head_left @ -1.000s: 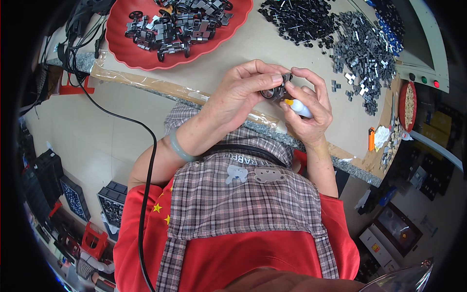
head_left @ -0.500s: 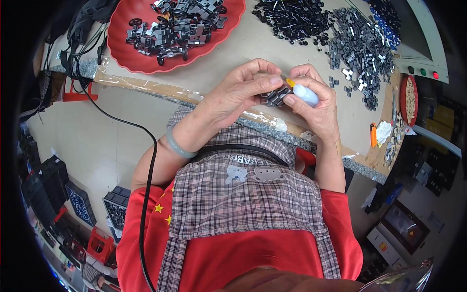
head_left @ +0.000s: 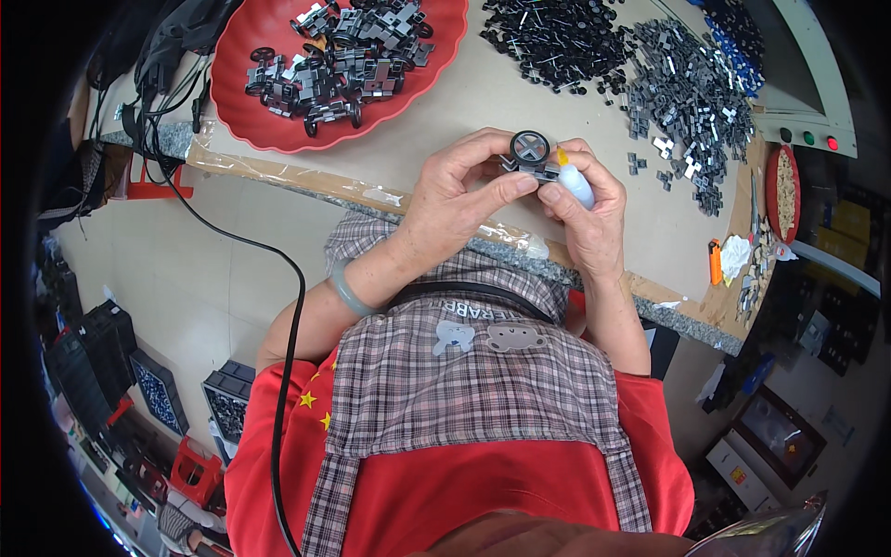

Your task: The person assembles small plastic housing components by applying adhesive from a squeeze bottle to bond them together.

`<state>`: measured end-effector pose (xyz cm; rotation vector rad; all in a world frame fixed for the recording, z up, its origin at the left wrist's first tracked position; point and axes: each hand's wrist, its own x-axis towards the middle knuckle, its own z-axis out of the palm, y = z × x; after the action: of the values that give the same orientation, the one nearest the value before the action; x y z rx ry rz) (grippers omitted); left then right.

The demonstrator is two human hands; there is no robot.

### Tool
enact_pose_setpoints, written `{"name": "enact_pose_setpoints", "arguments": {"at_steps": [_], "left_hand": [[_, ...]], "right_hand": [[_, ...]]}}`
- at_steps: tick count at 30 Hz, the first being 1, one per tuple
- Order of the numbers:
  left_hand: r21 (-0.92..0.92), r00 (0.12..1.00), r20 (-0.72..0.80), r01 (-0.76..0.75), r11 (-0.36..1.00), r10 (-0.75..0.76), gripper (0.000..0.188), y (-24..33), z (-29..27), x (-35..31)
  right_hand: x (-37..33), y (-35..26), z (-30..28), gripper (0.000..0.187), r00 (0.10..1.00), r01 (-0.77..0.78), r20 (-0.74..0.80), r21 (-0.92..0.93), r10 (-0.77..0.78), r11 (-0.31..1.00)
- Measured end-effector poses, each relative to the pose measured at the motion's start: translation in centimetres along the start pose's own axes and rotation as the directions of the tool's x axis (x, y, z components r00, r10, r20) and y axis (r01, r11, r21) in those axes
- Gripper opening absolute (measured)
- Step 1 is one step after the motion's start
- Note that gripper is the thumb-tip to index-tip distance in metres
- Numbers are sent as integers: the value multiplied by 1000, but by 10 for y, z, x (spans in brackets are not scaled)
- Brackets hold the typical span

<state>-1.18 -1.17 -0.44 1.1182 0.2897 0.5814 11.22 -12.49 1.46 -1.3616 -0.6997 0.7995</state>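
Observation:
A small dark grey toy chassis [head_left: 548, 174] with a black spoked wheel [head_left: 530, 148] facing up is pinched between the thumb and fingers of my left hand [head_left: 455, 190], above the table's near edge. My right hand [head_left: 599, 218] is closed around a small whitish squeeze bottle [head_left: 576, 186] with a yellow tip, which points away from me. The right thumb lies close against the chassis; whether it touches is hard to see. Fingers of both hands partly hide the chassis's underside.
A red scalloped tray [head_left: 269, 130] with several assembled chassis stands at the far left. Piles of black wheel parts [head_left: 557, 42] and grey pieces [head_left: 687, 102] lie at the far right. An orange lighter [head_left: 715, 263] rests near the right edge. A black cable [head_left: 295, 306] hangs beside my left arm.
The chassis has turned in my left hand, so its black wheel now faces up in view. My right hand with the bottle has shifted slightly left and nearer to me.

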Motion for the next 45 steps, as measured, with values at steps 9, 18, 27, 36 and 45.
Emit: {"name": "enact_pose_setpoints", "arguments": {"at_steps": [9, 18, 27, 36, 45], "left_hand": [[188, 995, -36, -83, 979, 91, 20, -3, -4, 1], [272, 998, 56, -48, 961, 34, 21, 1, -9, -2], [201, 993, 53, 92, 975, -105, 26, 8, -5, 0], [0, 997, -63, 32, 999, -32, 25, -4, -2, 0], [50, 996, -87, -21, 999, 25, 38, -17, -4, 0]], "right_hand": [[-1, 2, 4, 15, 980, 188, -13, -243, -197, 952], [-5, 2, 5, 14, 978, 193, -31, -262, -208, 946], [-6, 6, 5, 13, 993, 95, -62, -70, -100, 993], [-2, 3, 10, 9, 993, -97, -45, 170, 106, 981], [4, -3, 11, 10, 992, -73, -99, 33, 76, 997]]}}
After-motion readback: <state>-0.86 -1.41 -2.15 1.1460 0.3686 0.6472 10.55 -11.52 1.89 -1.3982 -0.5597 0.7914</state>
